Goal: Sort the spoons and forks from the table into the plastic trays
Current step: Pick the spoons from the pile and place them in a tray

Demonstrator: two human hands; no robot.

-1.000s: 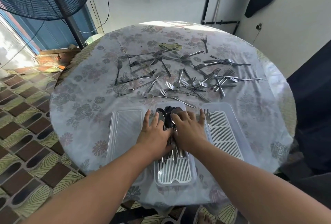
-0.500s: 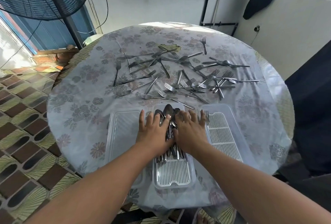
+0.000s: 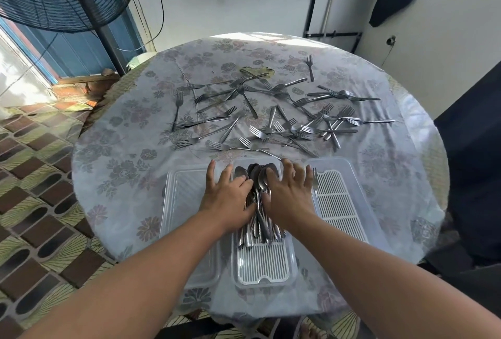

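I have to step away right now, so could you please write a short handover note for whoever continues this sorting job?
Left hand: open, fingers spread, pressing the left side of the spoon pile.
Right hand: open, pressing the pile's right side.
Spoons: bunched in the middle tray, bowls pointing away from you.
Right tray: one fork at its far left corner.
Left tray: nothing visible in it.
Done: spoons appear sorted; I see none loose on the table.
Left: the scattered forks beyond the trays, probably for the right tray.
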